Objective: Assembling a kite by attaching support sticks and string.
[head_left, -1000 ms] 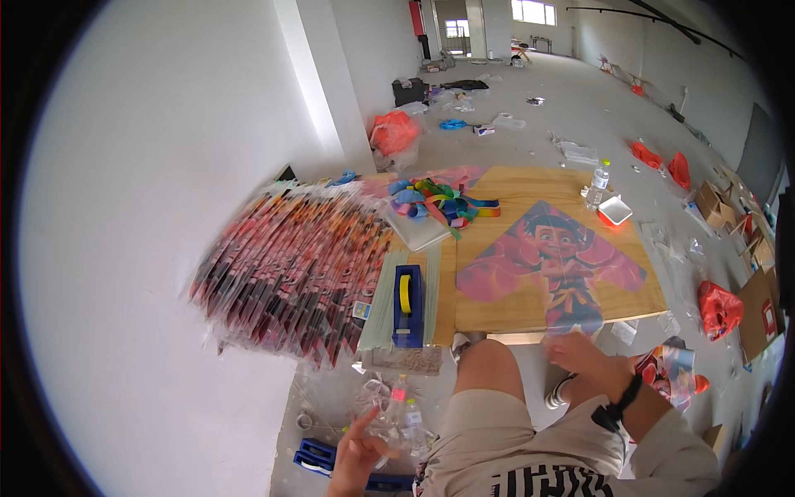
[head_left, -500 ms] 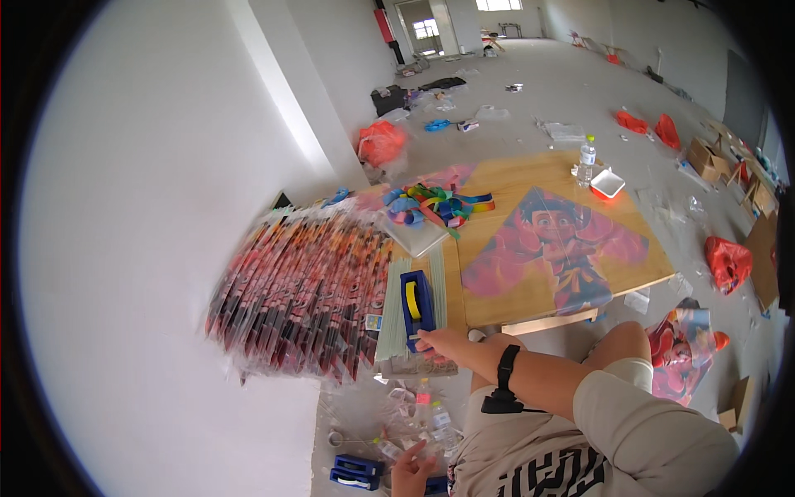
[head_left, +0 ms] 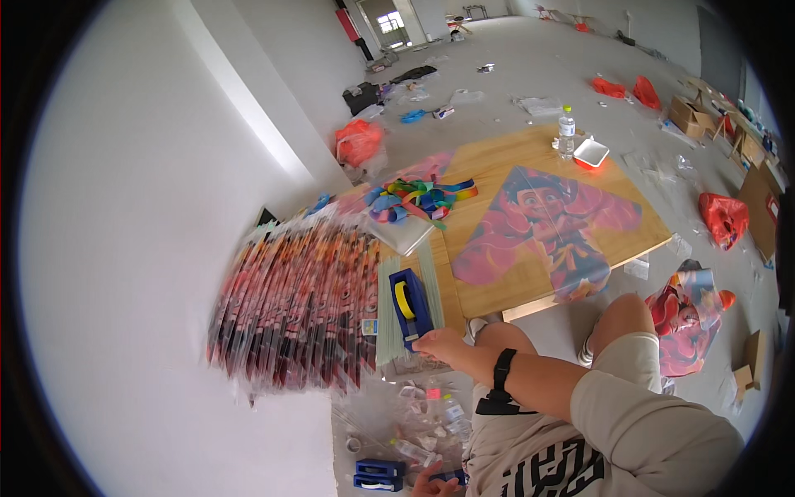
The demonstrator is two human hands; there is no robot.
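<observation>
A blue tape dispenser point(head_left: 422, 302) with a yellow core stands on a bundle of pale thin sticks point(head_left: 385, 290) at the table's left end. My right hand point(head_left: 443, 345) reaches across to its near end, fingertips pressed together at the cutter; the tape they pinch there is barely visible. Low down, my left hand point(head_left: 432, 482) is partly cut off by the lower edge, fingers apart, near another blue dispenser point(head_left: 451, 477). To the right on the table lies a flat printed kite-like sheet point(head_left: 551, 219) showing a cartoon figure.
Many plastic-wrapped red printed packets point(head_left: 294, 298) stand in a row at left. Colourful ribbons point(head_left: 418, 199) lie on a clear plastic bag point(head_left: 406, 236). A water bottle point(head_left: 566, 132) and a white-and-red tray point(head_left: 591, 154) stand at the far corner. Bottles and blue dispensers point(head_left: 378, 475) lie below.
The view has shifted, so most of the scene sits further left and higher. My right hand stays at the dispenser's near end. My left hand is lower in view, more of it cut off.
</observation>
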